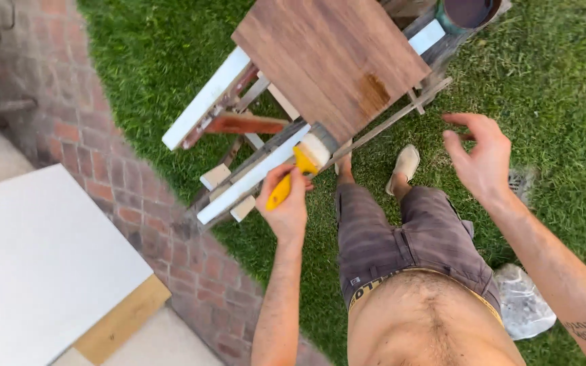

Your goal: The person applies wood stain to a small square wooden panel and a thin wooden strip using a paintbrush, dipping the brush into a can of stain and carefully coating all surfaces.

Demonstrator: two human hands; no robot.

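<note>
Paintbrush (298, 169), yellow plastic handle, pale bristles, sits in the left hand (286, 203); fingers (285, 175) wrapped closed round the handle, bristle end pointing up and away from them. Bristles touch the near edge of a wooden board (327, 57) just beyond the fingertips.

Board is flat, rectangular, brown with visible grain, lying tilted across a stand (239, 118) of rough grey and white-painted slats. Most of the face looks an even brown; one darker, wetter-looking patch (373, 95) sits near the corner to the right of the brush. Judging from that, staining looks barely begun or is a second coat; cannot tell which. Near edge at the brush looks unfinished.

Right hand (483, 159) is empty, fingers spread wide open, held in the air well to the right of the board, touching nothing.

Far beyond the fingers, at the top edge, a round can (469, 13) of dark liquid stands past the board's far corner.

Under everything: short green grass (544, 88). Person's bare torso, grey striped shorts (401, 237), light shoe (405, 163) below the board. Crumpled clear plastic bag (523, 301) by the right forearm. Left of the brush hand, curved brick paving (137, 190), then a smooth white panel (35, 257) over a plain wood piece.
</note>
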